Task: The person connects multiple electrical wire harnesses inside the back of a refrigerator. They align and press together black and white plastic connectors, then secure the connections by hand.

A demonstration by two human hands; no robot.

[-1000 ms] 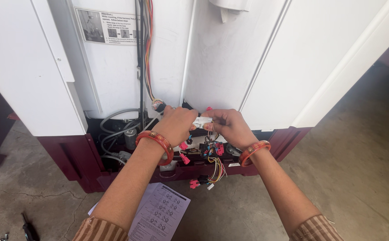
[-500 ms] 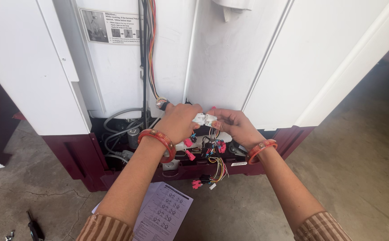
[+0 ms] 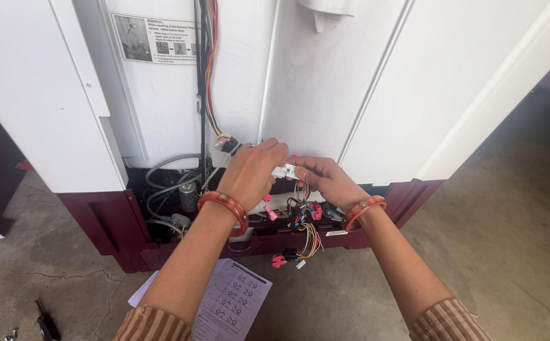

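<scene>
Both hands pinch one small white connector (image 3: 284,171) at the top edge of the appliance's open base (image 3: 180,208): the left hand (image 3: 253,173) closes on one end, the right hand (image 3: 322,180) on the other. Best to hold the plastic shells, not the wires (image 3: 309,237), and keep the halves in line. The connector is a slim pale block, with coloured wires hanging below.

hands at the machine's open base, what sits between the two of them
In the head view, a small white connector spans the gap between the left hand and the right hand; both pinch it by the fingertips, just above the coloured wire bundle.
</scene>
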